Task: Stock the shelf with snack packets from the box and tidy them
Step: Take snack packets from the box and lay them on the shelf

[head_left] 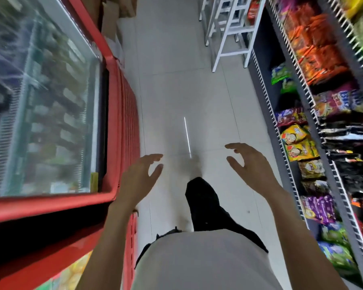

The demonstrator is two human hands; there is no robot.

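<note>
Wire-edged shelf on the right, crowded with snack packets.

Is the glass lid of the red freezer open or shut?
Shut, as far as it shows: the glass lid lies flat inside the frame of the red freezer, with no gap visible. The picture is blurred.

Open tiled aisle between red freezer and packed snack shelves; white stools far ahead.

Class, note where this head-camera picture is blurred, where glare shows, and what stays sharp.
Head view: motion blur smears the freezer lid and shelf packets; a thin glare streak crosses the floor; both empty hands, left hand and right hand, stay fairly sharp.
</note>
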